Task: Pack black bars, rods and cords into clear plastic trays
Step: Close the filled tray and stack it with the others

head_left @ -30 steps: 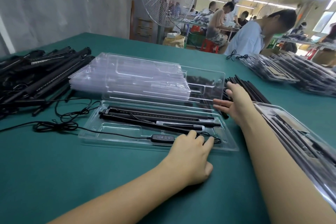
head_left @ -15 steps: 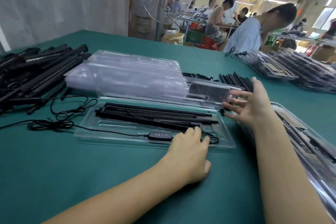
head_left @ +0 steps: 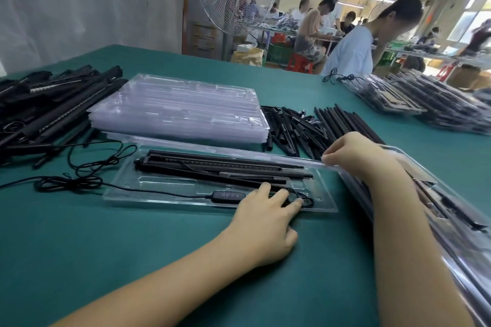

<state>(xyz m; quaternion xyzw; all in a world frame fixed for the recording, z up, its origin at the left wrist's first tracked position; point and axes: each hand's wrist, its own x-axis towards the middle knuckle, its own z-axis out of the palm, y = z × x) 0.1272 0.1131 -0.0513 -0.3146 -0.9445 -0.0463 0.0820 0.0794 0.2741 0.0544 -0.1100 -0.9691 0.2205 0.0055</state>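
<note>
Left hand (head_left: 265, 223) is resting with straight fingers on the near right corner of the clear tray (head_left: 159, 195), fingertips lying over the cord (head_left: 309, 202) just right of its inline controller (head_left: 228, 195). Right hand (head_left: 356, 156) is pinching the right end of a second clear tray (head_left: 239, 152), which is lying along the first tray's far edge beside the black bars (head_left: 212, 167). Stack of empty trays (head_left: 180, 109) and loose rods (head_left: 345, 122) are sitting just behind on the green table (head_left: 79, 260).

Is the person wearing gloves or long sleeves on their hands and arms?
No gloves. The left hand and right hand are bare. Both forearms are bare too: no sleeve, watch or bracelet shows anywhere up to the picture's edge.
</note>
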